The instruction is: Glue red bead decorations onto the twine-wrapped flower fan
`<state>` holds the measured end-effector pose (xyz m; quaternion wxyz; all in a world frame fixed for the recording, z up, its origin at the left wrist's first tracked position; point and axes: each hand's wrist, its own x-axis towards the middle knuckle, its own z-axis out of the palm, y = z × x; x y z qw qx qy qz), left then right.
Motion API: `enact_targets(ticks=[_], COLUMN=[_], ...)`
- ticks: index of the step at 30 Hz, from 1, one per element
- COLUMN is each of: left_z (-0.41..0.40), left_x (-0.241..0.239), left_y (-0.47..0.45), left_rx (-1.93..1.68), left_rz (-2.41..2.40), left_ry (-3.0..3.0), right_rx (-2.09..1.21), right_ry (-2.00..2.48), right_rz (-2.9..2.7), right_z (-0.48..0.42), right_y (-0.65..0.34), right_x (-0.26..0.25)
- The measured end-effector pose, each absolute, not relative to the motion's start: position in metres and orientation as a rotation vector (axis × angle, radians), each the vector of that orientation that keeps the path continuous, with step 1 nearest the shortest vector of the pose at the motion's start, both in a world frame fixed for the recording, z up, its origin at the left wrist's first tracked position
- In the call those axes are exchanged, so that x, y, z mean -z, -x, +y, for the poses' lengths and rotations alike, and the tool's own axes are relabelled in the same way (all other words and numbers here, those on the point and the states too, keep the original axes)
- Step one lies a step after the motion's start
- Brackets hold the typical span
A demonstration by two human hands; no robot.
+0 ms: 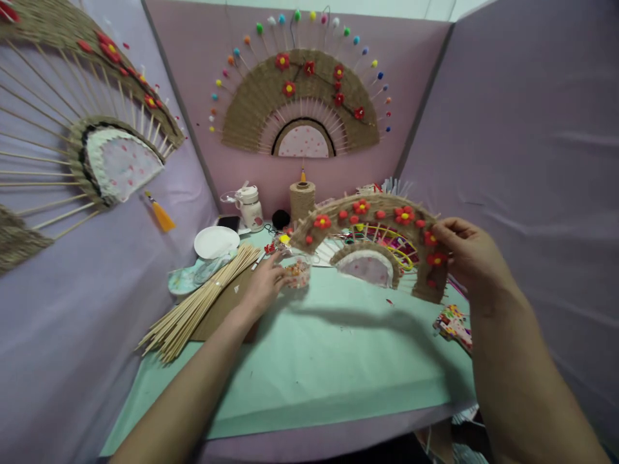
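At one o'clock over the pale green table point(309, 367), a half-round brown twine fan with red flowers point(367, 265) is pinched by the right hand point(467, 250). Whether a small clear plastic tub point(300, 276) at twelve is gripped by the left hand point(265, 281) beside it cannot be told.

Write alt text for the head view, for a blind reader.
The right hand holds a woven fan with red flowers above a green table; the left hand is at a small clear container. Two more fans hang on the walls.
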<state>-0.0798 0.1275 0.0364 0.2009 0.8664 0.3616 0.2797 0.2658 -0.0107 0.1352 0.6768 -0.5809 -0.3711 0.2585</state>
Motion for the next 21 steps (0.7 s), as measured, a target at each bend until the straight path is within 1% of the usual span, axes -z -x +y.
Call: enact_targets(ticks=[3,6,10,13,16,19,21], left_z=[0.078,0.030,-0.003,0.003,0.026,0.054,0.069], left_x=[-0.035,-0.025,-0.025,-0.037,-0.042,-0.033,-0.026], left_y=[0.077,0.064,0.056,0.062,0.064,0.054,0.044], left_rx=[-0.559,-0.481,-0.598,-0.760,-0.971,-0.940,-0.910], left_rz=[1.028,0.983,0.892,0.801,0.924,1.097,0.995], left_ry=[-2.361,-2.294,-2.024,-1.790,-1.441,-1.013,-0.791], right_rx=[-0.511,-0.454,-0.401,-0.433,-0.440,-0.496,-0.561], right_ry=[1.257,1.278,1.321,1.351,1.339,1.303,1.262], right_rz=[-0.794,-0.838,-1.020,-1.163,-1.222,-1.228,-1.212], right_z=[-0.001,0.011,0.030,0.045,0.057,0.065,0.068], right_y=[-0.265,-0.253,-0.229,-0.213,-0.202,-0.193,-0.187], right_x=[-0.135,-0.128,-0.111,-0.097,-0.089,-0.088,-0.090])
